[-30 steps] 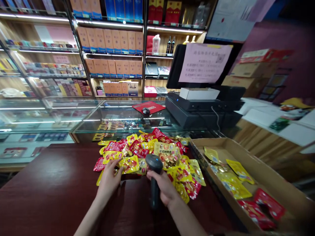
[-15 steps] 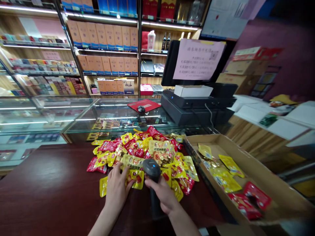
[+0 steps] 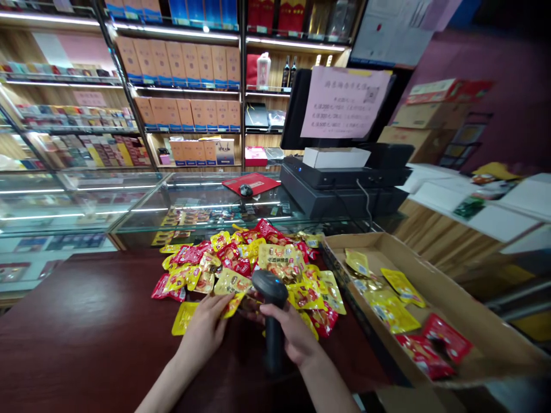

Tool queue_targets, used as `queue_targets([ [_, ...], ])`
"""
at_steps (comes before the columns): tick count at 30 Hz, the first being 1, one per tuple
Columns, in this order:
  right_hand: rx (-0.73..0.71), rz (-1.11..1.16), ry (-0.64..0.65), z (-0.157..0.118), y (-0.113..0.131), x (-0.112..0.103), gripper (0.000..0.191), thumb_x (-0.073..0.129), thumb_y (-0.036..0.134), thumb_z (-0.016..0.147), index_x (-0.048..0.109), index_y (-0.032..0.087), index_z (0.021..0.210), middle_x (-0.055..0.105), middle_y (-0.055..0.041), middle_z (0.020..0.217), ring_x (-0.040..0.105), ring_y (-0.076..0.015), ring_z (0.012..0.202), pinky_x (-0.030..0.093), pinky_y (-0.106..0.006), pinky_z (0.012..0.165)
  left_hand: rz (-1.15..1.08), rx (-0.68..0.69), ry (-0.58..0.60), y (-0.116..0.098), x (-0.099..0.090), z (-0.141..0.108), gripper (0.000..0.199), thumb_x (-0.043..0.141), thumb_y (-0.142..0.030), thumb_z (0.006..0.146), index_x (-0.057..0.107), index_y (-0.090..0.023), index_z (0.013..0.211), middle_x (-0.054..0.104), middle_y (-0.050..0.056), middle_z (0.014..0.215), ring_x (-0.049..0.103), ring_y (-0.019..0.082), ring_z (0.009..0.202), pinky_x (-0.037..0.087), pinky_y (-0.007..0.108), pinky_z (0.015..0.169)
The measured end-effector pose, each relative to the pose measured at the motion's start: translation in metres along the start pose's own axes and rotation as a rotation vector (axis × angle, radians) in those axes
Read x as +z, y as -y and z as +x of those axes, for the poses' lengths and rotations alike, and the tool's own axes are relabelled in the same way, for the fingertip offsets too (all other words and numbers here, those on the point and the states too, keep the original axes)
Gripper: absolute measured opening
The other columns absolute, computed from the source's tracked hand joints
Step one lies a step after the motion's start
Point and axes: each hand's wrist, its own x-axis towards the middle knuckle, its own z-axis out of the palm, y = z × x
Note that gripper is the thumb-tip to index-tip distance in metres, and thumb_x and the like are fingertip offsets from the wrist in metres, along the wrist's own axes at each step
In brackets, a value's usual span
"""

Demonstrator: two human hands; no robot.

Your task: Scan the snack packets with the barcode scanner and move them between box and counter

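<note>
A heap of red and yellow snack packets (image 3: 241,264) lies on the dark red wooden counter (image 3: 73,338). My left hand (image 3: 202,330) is at the heap's near edge, its fingers pinching a small yellow packet (image 3: 232,305). A loose yellow packet (image 3: 184,318) lies just left of that hand. My right hand (image 3: 293,332) grips the handle of a black handheld barcode scanner (image 3: 271,292), whose head points down toward the packets. The scanner's head is close to the pinched packet, and its window is hidden.
To the right, an open cardboard box (image 3: 447,289) holds yellow and red packets. Behind the counter stand a glass display case, a cash register with a pink notice, and a red mat with a mouse. Stocked shelves fill the back wall.
My left hand has shifted slightly, and the small yellow packet has come up from the counter toward the scanner. The scanner stays in my right hand. The view has moved slightly.
</note>
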Motion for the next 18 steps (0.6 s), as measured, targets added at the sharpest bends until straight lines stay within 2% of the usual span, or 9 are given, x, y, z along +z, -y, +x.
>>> queue_targets([
  [2, -0.015, -0.095, -0.045, -0.002, 0.002, -0.001, 0.037, 0.077, 0.021, 0.060, 0.070, 0.015, 0.095, 0.071, -0.0086, 0.098, 0.066, -0.0221, 0.090, 0.050, -0.033, 0.082, -0.118, -0.103, -0.024, -0.001, -0.008, 0.008, 0.029, 0.045, -0.033, 0.088, 0.066, -0.019, 0.102, 0.066, 0.010, 0.105, 0.058, 0.024, 0.102, 0.042, 0.036, 0.093],
  [4, -0.024, -0.174, -0.074, -0.004, 0.003, -0.002, 0.037, 0.077, 0.024, 0.059, 0.070, 0.015, 0.094, 0.072, -0.0079, 0.091, 0.066, -0.0223, 0.089, 0.049, -0.033, 0.080, -0.291, -0.235, -0.020, -0.004, -0.017, 0.016, 0.027, 0.052, -0.040, 0.084, 0.066, -0.018, 0.090, 0.068, 0.009, 0.095, 0.061, 0.025, 0.093, 0.047, 0.034, 0.084],
  [7, -0.049, -0.219, -0.042, -0.006, 0.004, 0.000, 0.034, 0.078, 0.025, 0.059, 0.070, 0.016, 0.091, 0.072, -0.0064, 0.087, 0.064, -0.0220, 0.089, 0.047, -0.034, 0.082, -0.675, -0.361, 0.099, -0.012, -0.025, 0.029, 0.036, 0.065, -0.045, 0.075, 0.063, -0.018, 0.098, 0.070, 0.007, 0.092, 0.063, 0.023, 0.086, 0.049, 0.031, 0.077],
  [10, -0.081, -0.245, -0.015, -0.008, 0.005, 0.002, 0.038, 0.078, 0.024, 0.058, 0.069, 0.017, 0.094, 0.071, -0.0047, 0.092, 0.062, -0.0194, 0.089, 0.044, -0.032, 0.085, -0.964, -0.392, 0.245, -0.019, -0.027, 0.041, 0.043, 0.073, -0.043, 0.068, 0.064, -0.018, 0.102, 0.070, 0.005, 0.088, 0.064, 0.020, 0.080, 0.050, 0.028, 0.074],
  [12, -0.095, -0.289, -0.051, -0.008, 0.006, 0.002, 0.038, 0.077, 0.024, 0.058, 0.069, 0.017, 0.095, 0.070, -0.0035, 0.091, 0.061, -0.0177, 0.085, 0.044, -0.030, 0.080, -1.073, -0.435, 0.300, -0.020, -0.025, 0.049, 0.042, 0.075, -0.043, 0.066, 0.066, -0.017, 0.098, 0.070, 0.005, 0.084, 0.065, 0.018, 0.077, 0.050, 0.028, 0.073],
  [15, -0.119, -0.352, -0.115, -0.009, 0.010, 0.000, 0.027, 0.076, 0.026, 0.059, 0.068, 0.016, 0.082, 0.067, -0.0016, 0.076, 0.059, -0.0167, 0.076, 0.044, -0.029, 0.072, -1.166, -0.529, 0.370, -0.017, -0.021, 0.059, 0.039, 0.073, -0.047, 0.066, 0.068, -0.015, 0.088, 0.070, 0.006, 0.081, 0.066, 0.018, 0.074, 0.051, 0.027, 0.069],
  [18, -0.158, -0.370, -0.139, -0.010, 0.015, -0.001, 0.019, 0.075, 0.026, 0.058, 0.065, 0.016, 0.070, 0.065, -0.0014, 0.070, 0.058, -0.0175, 0.076, 0.045, -0.029, 0.072, -1.170, -0.567, 0.367, -0.015, -0.018, 0.070, 0.039, 0.077, -0.046, 0.061, 0.068, -0.014, 0.082, 0.069, 0.006, 0.079, 0.065, 0.017, 0.071, 0.052, 0.026, 0.064],
])
